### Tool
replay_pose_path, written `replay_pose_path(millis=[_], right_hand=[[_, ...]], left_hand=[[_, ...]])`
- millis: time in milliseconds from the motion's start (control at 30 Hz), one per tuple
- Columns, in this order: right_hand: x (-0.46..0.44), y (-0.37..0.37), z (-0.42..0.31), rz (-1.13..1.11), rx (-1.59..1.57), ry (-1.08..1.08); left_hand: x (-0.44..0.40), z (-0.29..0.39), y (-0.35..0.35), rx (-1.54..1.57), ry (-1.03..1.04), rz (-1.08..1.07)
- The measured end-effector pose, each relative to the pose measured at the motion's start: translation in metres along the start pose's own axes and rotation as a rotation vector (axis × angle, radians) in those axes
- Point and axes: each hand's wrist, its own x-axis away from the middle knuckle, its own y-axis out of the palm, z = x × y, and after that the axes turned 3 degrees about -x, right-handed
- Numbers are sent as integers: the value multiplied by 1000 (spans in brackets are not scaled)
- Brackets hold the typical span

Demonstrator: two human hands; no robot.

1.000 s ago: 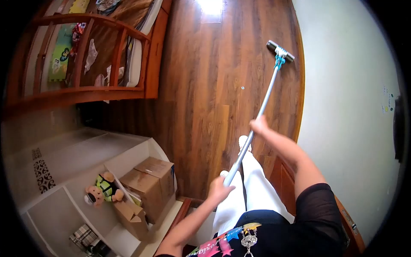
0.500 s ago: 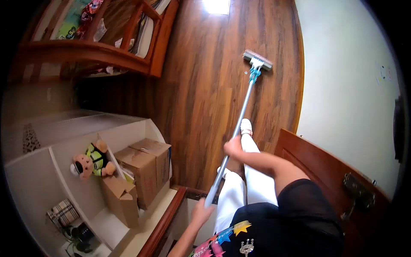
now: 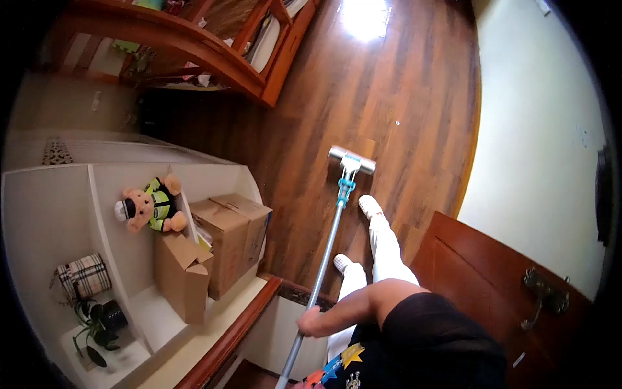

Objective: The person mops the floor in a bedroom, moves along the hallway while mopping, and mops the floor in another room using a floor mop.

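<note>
- Probably mid-stroke with the mop [image 3: 329,240].
- Right hand [image 3: 311,322]: fingers wrapped round it.
- Left hand: out of view, cannot tell.
- Another stroke calls for clearing the shoes [image 3: 370,206].

The mop [image 3: 326,253] lies between shelf [image 3: 48,220] and door [image 3: 483,266].

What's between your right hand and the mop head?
In the head view, the grey pole and blue part run from right hand to mop head.
</note>
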Motion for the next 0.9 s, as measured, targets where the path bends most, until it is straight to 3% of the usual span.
replay_pose_path(millis=[133,200,233,267,367,400,467,500,533,667,767,900], right_hand=[[-1,-153,-101,295,17,-130],[-12,-246,-164,490,45,-220],[-11,-293,-201,578,66,-220],[-35,-342,-223,726,25,-463],[-25,-476,-322,961,51,-535],[2,-505,-355,904,67,-451],[-12,-566,-394,1043,180,-346],[-27,-589,-398,1035,144,-526],[-31,-600,-407,909,88,-415],[-51,-550,-361,926,216,-371],[-76,-457,-272,866,326,-335],[-85,-286,-122,614,493,-269]], left_hand=[[-90,98,39,55,148,52],[-146,195,48,105,424,278],[-163,262,35,112,423,187],[-166,342,21,246,574,206],[-192,506,7,383,656,150],[-195,548,4,462,693,150],[-194,608,-2,451,755,148],[-193,624,-2,419,734,178],[-193,632,-2,387,718,208],[-203,545,32,433,669,139],[-196,427,57,376,508,38],[-141,240,88,87,276,25]])
